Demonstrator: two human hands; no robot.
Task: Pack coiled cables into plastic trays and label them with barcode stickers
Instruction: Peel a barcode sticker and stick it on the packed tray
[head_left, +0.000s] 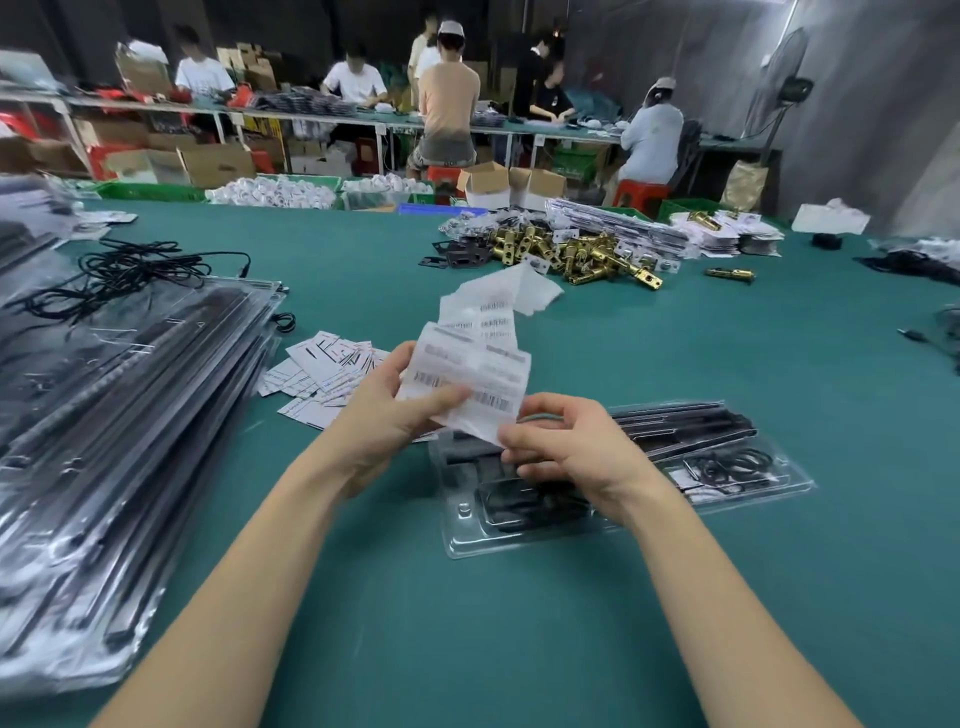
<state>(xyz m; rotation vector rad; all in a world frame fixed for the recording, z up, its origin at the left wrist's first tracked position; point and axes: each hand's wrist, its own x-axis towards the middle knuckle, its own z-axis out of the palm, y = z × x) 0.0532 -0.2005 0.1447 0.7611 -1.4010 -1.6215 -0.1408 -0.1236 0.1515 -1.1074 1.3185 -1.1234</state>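
A long white strip of barcode stickers (483, 358) rises from my hands over the green table. My left hand (395, 415) grips its lower part, thumb across a barcode. My right hand (566, 447) pinches the strip's bottom corner between thumb and fingertips. Under my hands lies a clear plastic tray (519, 525) with black coiled cable in its pockets. A second clear tray (727, 457) with a coiled cable and black rods lies just to its right.
A tall stack of packed trays (114, 447) fills the left side, with loose black cables (130, 270) behind it. White paper cards (322, 374) lie left of my hands. Brass lock parts (587, 254) are piled farther back. People work at benches beyond.
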